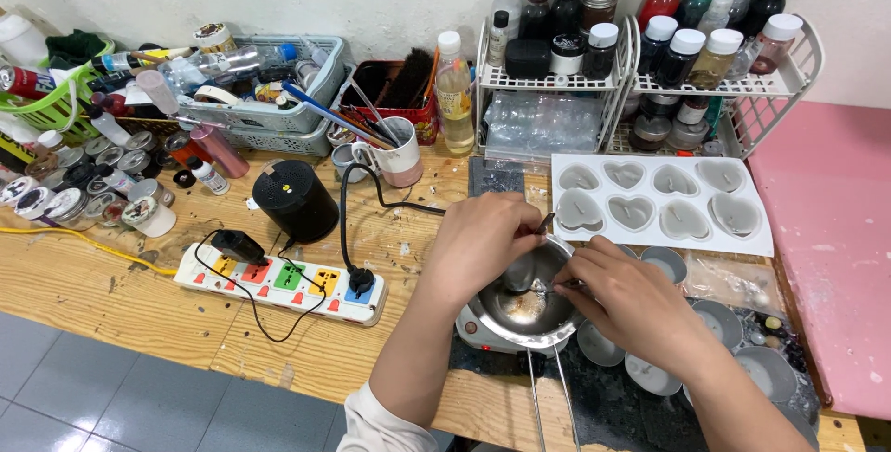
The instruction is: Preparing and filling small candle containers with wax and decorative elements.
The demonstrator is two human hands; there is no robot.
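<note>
A small steel melting pot [525, 313] with a long wire handle sits on a white hot plate [469, 329] at the table's front edge. My left hand [478, 243] hovers over the pot's left rim, pinching a thin dark tool [545, 223]. My right hand [631, 299] reaches in from the right, its fingertips at the pot's rim on a small metal piece. Behind them lies a white silicone mould [661, 200] with several heart-shaped cavities filled with pale wax.
Several small round tins [654, 378] of pale wax stand right of the pot. A power strip [283, 281], a black round speaker [295, 200], a mug of brushes [399, 155], baskets of clutter and two wire racks of bottles [650, 53] fill the wooden table. A pink surface [831, 248] lies at right.
</note>
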